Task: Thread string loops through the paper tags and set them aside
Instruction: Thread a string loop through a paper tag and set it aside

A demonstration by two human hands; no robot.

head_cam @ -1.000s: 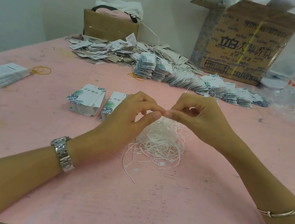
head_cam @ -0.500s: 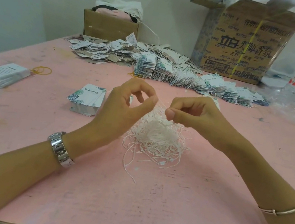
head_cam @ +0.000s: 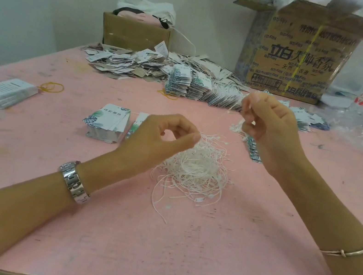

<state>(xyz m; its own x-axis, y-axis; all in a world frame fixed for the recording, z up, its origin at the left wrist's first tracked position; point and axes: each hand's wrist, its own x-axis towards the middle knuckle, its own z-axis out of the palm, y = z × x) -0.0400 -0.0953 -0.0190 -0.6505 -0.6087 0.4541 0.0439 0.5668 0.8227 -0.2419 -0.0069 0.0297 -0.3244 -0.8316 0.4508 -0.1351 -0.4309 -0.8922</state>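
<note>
Above the string pile (head_cam: pixel 197 166), my left fingers (head_cam: pixel 190 137) and right fingers (head_cam: pixel 249 103) pinch one string (head_cam: pixel 218 119) taut to free it.

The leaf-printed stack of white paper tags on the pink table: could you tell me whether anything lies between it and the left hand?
Yes: a second stack of leaf-printed paper tags lies between the first stack and the left hand, partly hidden behind that hand, which pinches a thin white string.

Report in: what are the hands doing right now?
Left hand and right hand pinch one string, stretched above the pile. Stacked tags untouched. Nothing in the way.
</note>
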